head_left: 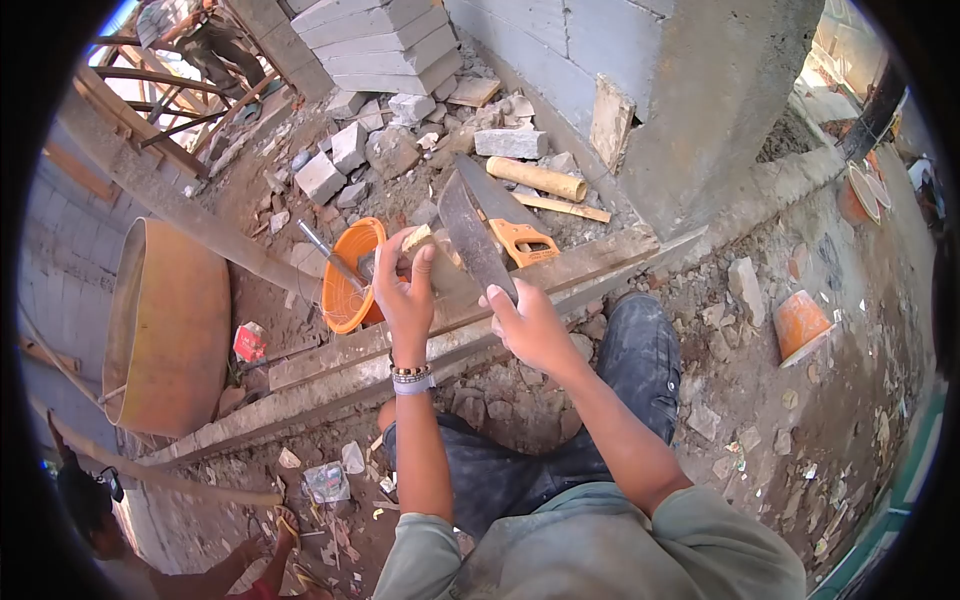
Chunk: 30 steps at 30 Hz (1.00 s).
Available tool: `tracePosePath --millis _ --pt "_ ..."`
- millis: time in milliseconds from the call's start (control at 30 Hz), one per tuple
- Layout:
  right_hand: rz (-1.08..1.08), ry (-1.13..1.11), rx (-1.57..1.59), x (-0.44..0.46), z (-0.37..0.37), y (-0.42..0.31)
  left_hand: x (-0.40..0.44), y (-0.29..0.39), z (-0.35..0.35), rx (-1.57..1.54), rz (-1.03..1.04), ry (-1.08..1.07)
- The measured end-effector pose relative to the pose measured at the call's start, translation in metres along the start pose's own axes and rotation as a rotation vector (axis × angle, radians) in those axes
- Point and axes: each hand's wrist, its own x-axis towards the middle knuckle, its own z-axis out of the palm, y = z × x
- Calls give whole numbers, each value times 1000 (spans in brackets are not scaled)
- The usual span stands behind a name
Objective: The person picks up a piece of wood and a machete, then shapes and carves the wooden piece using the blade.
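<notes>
From my feed I have the right hand point(530, 328) wrapped round the lower end of a machete point(474, 238), its long blade slanting up and leftward, while the left hand point(403, 298) pinches a small pale wood piece point(417, 239) just left of that blade.

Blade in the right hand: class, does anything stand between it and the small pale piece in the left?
Nothing visible stands between the blade in the right hand and the small pale piece in the left hand; the orange-handled saw lies beyond the blade.
</notes>
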Motion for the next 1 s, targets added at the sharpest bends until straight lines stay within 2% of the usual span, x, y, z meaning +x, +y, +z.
tracePosePath --millis 67,167,267,367,567,667,767,867,967,1000 --pt "-98 64 -55 -10 1 -14 -2 -5 -2 10 21 5" --pt "-437 208 -223 -10 10 -14 -3 0 -3 -2 -35 -17" --pt "-149 85 -587 -7 15 7 -3 -2 -1 -19 -10 16" --pt "-127 79 -630 -6 13 5 -3 -3 -2 -36 -31 3" --pt "-28 4 -62 -2 -2 1 -3 -4 -2 -21 -13 -16" --pt "-285 145 -140 -12 5 -21 -3 5 -2 7 2 -12" --pt "-309 154 -266 -20 10 -33 -4 9 -8 53 -66 -71" --pt "-66 44 -624 -10 15 0 -4 4 -7 31 -40 -56" --pt "-131 98 -599 -7 14 9 4 -2 -2 25 -2 -35" --pt "-115 62 -490 -4 9 15 3 2 -2 41 1 -20"
